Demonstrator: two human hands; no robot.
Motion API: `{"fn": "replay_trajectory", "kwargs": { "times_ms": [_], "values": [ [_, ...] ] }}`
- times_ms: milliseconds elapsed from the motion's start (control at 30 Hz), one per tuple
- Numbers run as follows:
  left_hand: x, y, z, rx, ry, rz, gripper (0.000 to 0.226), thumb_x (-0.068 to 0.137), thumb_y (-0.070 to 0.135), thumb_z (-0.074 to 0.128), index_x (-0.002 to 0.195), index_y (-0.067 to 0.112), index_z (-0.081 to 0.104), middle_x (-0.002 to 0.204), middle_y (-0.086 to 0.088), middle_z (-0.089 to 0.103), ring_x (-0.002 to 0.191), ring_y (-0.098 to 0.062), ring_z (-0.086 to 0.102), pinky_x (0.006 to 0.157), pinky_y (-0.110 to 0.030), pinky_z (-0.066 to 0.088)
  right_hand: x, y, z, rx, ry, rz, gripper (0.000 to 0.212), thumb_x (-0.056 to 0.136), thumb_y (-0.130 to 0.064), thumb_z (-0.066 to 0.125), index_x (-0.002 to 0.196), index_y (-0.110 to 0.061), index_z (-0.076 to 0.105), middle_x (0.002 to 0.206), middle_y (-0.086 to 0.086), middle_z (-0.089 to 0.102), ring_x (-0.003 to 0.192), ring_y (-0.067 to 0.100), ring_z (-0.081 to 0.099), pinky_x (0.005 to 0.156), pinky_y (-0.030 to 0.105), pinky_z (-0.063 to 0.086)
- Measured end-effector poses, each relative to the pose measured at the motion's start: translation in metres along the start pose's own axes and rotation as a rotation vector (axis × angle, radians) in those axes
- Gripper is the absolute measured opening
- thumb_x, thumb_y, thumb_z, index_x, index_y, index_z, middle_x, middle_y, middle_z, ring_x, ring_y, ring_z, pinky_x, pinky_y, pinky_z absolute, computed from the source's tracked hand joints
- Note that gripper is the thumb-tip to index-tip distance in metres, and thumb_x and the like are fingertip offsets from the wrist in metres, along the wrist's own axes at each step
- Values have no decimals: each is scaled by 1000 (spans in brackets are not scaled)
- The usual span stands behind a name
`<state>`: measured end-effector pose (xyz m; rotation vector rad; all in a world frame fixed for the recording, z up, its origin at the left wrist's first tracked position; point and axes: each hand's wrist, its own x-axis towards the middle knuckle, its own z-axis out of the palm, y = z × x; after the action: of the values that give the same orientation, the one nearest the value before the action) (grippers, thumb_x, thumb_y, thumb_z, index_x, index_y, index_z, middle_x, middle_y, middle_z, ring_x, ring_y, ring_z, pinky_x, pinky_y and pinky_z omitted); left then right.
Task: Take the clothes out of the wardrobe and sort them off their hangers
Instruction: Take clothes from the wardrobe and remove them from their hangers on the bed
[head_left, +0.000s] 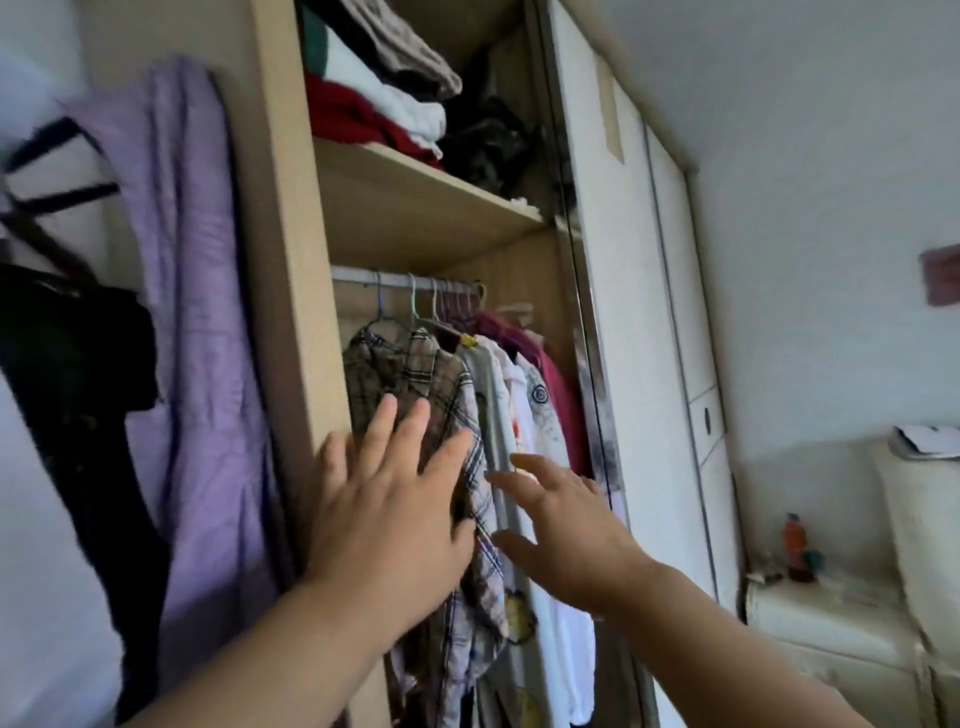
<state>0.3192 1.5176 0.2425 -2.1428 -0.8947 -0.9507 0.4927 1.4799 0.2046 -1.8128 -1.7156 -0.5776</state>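
Note:
The open wardrobe holds a metal rail with several hangers and clothes on them. At the left end hangs a brown plaid shirt; beside it hang pale printed shirts and a maroon garment. My left hand has straight spread fingers lying against the plaid shirt. My right hand reaches toward the pale shirts with fingers spread and holds nothing.
Folded red, white and grey clothes are stacked on the upper shelf. A purple garment and a black bag hang left of the wardrobe. The white sliding door is at right, with a white cabinet beyond.

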Motion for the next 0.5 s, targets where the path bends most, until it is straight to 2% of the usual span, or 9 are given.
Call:
{"fn": "replay_trajectory", "kwargs": {
  "times_ms": [67,167,267,333,400,500],
  "values": [
    [15,-18,-10,53,52,-30,77,63,51,70,134,34,48,151,-8,35,142,-31,22,109,-57,21,33,-2,0,42,32,-44,61,86,-50,53,141,-41,30,149,-6,27,134,19,33,109,42,29],
    [38,-35,-17,142,97,-63,73,60,43,76,129,27,56,149,-11,37,142,-34,24,108,-58,23,80,2,1,117,57,-97,62,84,-46,56,141,-39,33,146,-6,33,132,20,37,107,41,34],
    [66,-48,-24,219,223,-98,69,65,24,77,130,22,56,151,-15,32,141,-38,23,106,-55,29,129,11,3,173,69,-127,63,84,-44,60,141,-36,34,144,-3,37,129,23,41,103,41,40],
    [84,-53,-29,286,317,-175,68,74,11,71,137,19,48,155,-16,22,143,-38,16,106,-53,31,165,21,5,223,48,-133,66,84,-43,60,143,-32,32,147,1,34,129,25,41,102,42,42],
    [101,-55,-34,351,361,-225,69,79,4,63,143,14,38,156,-19,14,144,-37,10,109,-51,27,200,31,7,249,16,-157,68,85,-44,60,145,-29,30,148,4,33,131,27,40,104,42,40],
    [120,-52,-37,496,379,-262,69,76,3,60,142,3,38,152,-26,20,142,-40,18,111,-52,25,244,42,13,251,-16,-209,62,88,-40,58,143,-20,36,146,8,37,129,28,41,103,35,39]
  ]
}}
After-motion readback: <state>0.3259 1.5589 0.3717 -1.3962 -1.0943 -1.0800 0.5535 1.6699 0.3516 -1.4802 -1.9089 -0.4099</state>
